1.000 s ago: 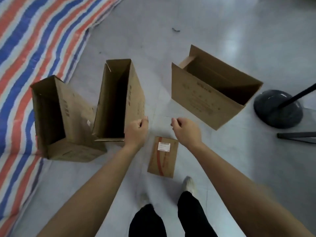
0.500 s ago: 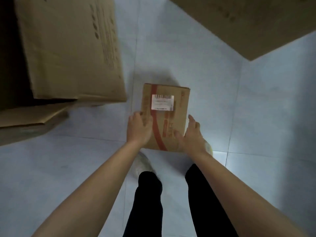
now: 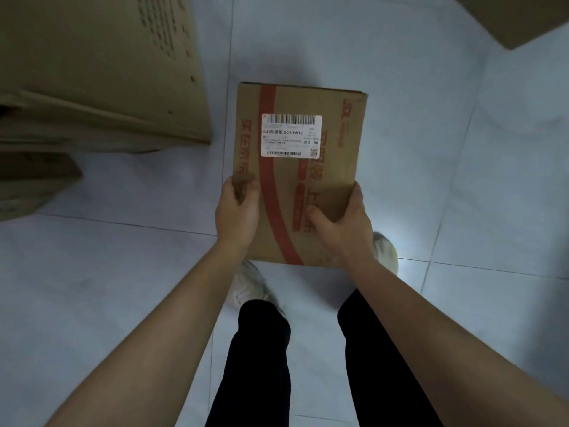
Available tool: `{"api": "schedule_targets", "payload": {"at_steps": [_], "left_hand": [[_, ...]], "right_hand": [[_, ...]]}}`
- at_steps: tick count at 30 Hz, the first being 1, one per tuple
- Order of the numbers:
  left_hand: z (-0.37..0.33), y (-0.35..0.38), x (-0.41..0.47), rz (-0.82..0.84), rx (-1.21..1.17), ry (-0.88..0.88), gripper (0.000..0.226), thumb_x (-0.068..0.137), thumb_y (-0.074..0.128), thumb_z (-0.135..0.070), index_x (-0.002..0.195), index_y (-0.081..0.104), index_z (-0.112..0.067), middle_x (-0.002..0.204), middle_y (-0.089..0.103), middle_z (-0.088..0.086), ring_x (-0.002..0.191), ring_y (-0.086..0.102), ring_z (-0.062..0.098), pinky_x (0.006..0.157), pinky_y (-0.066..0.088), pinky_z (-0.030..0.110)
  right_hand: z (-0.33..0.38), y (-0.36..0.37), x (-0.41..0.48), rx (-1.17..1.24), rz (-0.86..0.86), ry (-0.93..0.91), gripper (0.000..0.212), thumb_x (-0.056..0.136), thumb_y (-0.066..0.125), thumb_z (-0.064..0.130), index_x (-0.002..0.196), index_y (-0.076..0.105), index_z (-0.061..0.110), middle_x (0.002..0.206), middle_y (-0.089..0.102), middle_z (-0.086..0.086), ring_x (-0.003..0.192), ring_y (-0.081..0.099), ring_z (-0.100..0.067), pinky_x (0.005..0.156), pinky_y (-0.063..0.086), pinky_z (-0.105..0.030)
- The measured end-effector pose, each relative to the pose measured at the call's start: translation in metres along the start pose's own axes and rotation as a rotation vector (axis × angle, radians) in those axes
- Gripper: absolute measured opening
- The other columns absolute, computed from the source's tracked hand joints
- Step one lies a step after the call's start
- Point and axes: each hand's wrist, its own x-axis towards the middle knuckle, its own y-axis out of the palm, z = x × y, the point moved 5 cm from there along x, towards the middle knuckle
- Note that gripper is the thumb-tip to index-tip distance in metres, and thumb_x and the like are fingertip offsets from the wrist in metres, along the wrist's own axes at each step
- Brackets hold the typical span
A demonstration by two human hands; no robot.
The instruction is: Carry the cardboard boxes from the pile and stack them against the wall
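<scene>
A small flat cardboard box (image 3: pixel 332 149) with a red stripe, red print and a white barcode label is in front of me, over the pale tiled floor. My left hand (image 3: pixel 237 211) grips its near left edge, thumb on top. My right hand (image 3: pixel 341 223) grips its near right corner, thumb pressed on the top face. The box's near edge is partly hidden by my hands. A large brown cardboard box (image 3: pixel 101 66) stands at the upper left. The corner of another large box (image 3: pixel 517 16) shows at the top right.
A lower cardboard box (image 3: pixel 34 186) lies at the left edge beneath the large one. My legs in dark trousers and pale shoes (image 3: pixel 249 288) stand just behind the small box. Tiled floor (image 3: pixel 492 195) stretches to the right and near left.
I bent down from standing, so the view closed in on the small box. My hands went from hovering above it to closing on its near edge, and the box looks raised toward me.
</scene>
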Motion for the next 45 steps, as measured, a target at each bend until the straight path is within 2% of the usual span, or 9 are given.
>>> {"api": "schedule_targets", "payload": {"at_steps": [6,11,16,21,26,32,39,42,45], "left_hand": [[-0.116,-0.04,-0.072,-0.044,-0.155,0.198,0.033,0.094,0.06,-0.042,0.125,0.059,-0.029,0.109,0.065,-0.023,0.101,0.06,-0.007,0.092,0.046,0.024],[-0.275,-0.105,-0.167,-0.042,-0.272,0.431,0.033,0.089,0.061,-0.046,0.12,0.059,-0.035,0.11,0.069,-0.02,0.105,0.064,0.0,0.097,0.051,0.032],[-0.418,-0.225,-0.332,-0.086,-0.323,0.665,0.032,0.096,0.057,-0.046,0.127,0.05,-0.041,0.116,0.063,-0.021,0.108,0.062,0.003,0.09,0.054,0.031],[-0.48,-0.399,-0.507,-0.377,-0.459,0.829,0.042,0.095,0.05,-0.057,0.133,0.052,-0.039,0.123,0.064,-0.013,0.111,0.062,0.009,0.1,0.051,0.043],[-0.434,-0.506,-0.623,-0.735,-0.585,0.816,0.035,0.1,0.042,-0.055,0.129,0.048,-0.037,0.111,0.054,-0.027,0.101,0.052,-0.002,0.083,0.038,0.016],[-0.302,-0.549,-0.733,-1.111,-0.799,0.658,0.044,0.097,0.037,-0.063,0.129,0.048,-0.034,0.114,0.054,-0.024,0.101,0.053,-0.006,0.081,0.041,0.014],[-0.096,-0.52,-0.895,-1.542,-1.02,0.278,0.045,0.093,0.04,-0.065,0.125,0.041,-0.034,0.12,0.053,-0.02,0.112,0.052,0.007,0.098,0.041,0.037],[-0.012,-0.487,-0.988,-1.751,-1.038,0.207,0.051,0.092,0.046,-0.062,0.132,0.035,-0.031,0.13,0.05,-0.017,0.12,0.05,0.008,0.105,0.042,0.039],[0.069,-0.449,-1.079,-1.923,-1.038,0.201,0.05,0.095,0.055,-0.05,0.132,0.036,-0.022,0.129,0.055,-0.012,0.118,0.055,0.007,0.1,0.048,0.036]], "right_hand": [[0.101,-0.099,-0.065,0.163,-0.211,-0.197,0.089,0.074,0.067,0.065,0.147,0.036,0.026,0.135,0.058,0.007,0.121,0.058,-0.017,0.1,0.051,-0.045],[0.227,-0.219,-0.146,0.287,-0.349,-0.384,0.076,0.083,0.072,0.056,0.145,0.038,0.03,0.132,0.057,0.013,0.118,0.054,-0.007,0.098,0.044,-0.027],[0.361,-0.329,-0.296,0.435,-0.435,-0.631,0.079,0.084,0.072,0.058,0.148,0.036,0.031,0.137,0.053,0.018,0.12,0.047,-0.001,0.1,0.039,-0.026],[0.48,-0.383,-0.483,0.585,-0.299,-0.903,0.077,0.082,0.075,0.053,0.144,0.038,0.026,0.129,0.054,0.015,0.119,0.052,-0.004,0.104,0.045,-0.031],[0.539,-0.357,-0.617,0.566,-0.095,-1.188,0.075,0.085,0.075,0.048,0.142,0.037,0.019,0.129,0.054,0.01,0.113,0.055,-0.005,0.1,0.047,-0.028],[0.523,-0.283,-0.739,0.405,0.222,-1.455,0.085,0.087,0.069,0.057,0.151,0.025,0.023,0.144,0.045,0.006,0.12,0.044,-0.006,0.1,0.041,-0.027],[0.389,-0.181,-0.895,0.313,0.812,-1.602,0.086,0.08,0.063,0.073,0.147,0.033,0.028,0.138,0.05,0.017,0.123,0.051,0.001,0.1,0.049,-0.02],[0.297,-0.15,-0.978,0.242,1.167,-1.598,0.078,0.083,0.067,0.064,0.143,0.031,0.03,0.139,0.049,0.018,0.121,0.051,0.008,0.092,0.047,-0.009],[0.202,-0.133,-1.055,0.205,1.414,-1.556,0.068,0.087,0.074,0.046,0.138,0.03,0.033,0.135,0.053,0.017,0.122,0.057,0.0,0.087,0.053,-0.015]]}}
